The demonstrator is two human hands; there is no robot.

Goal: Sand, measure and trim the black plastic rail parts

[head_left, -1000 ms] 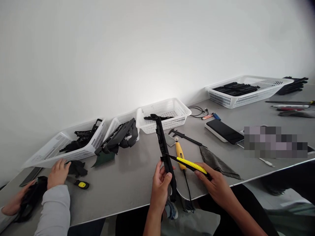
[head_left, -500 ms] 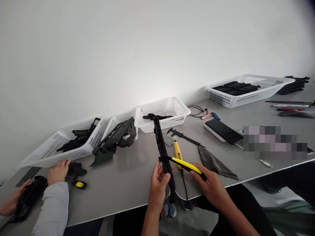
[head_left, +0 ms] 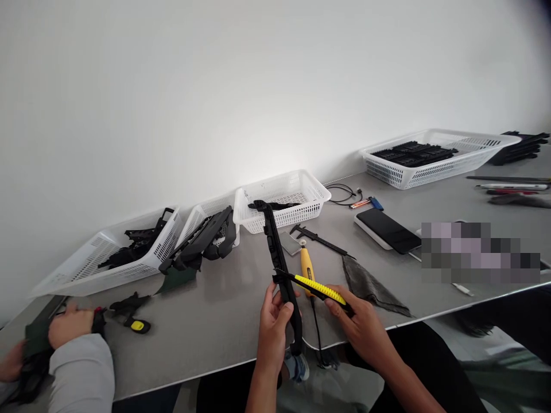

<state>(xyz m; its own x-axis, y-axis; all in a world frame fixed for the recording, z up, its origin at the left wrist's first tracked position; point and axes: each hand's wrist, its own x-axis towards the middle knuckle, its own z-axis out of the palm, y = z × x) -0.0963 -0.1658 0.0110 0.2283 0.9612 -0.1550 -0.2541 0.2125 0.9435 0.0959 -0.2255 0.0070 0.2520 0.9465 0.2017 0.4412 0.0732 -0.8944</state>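
My left hand (head_left: 274,321) is closed around the lower part of a long black plastic strip (head_left: 274,244), which it holds tilted above the table's front edge. In my right hand (head_left: 359,315) is a yellow and black utility knife (head_left: 318,287), its tip lying against the strip just above my left fingers. Whether the blade cuts into the plastic is too small to tell. Behind the knife lies a yellow corded tool (head_left: 306,267), partly covered. A dark grey cloth (head_left: 374,289) is near my right hand, and a black caliper (head_left: 322,241) lies farther back.
White baskets (head_left: 312,215) with black parts line the wall, another basket (head_left: 404,178) stands back right. A phone (head_left: 387,229) rests on a white box. At left, a co-worker's hand (head_left: 71,327) handles dark parts near a black and yellow tool (head_left: 138,326).
My hands, the strip and the knife have hardly moved, apart from a slight shift of the view. The co-worker's right hand has moved left, towards the part in their other hand.
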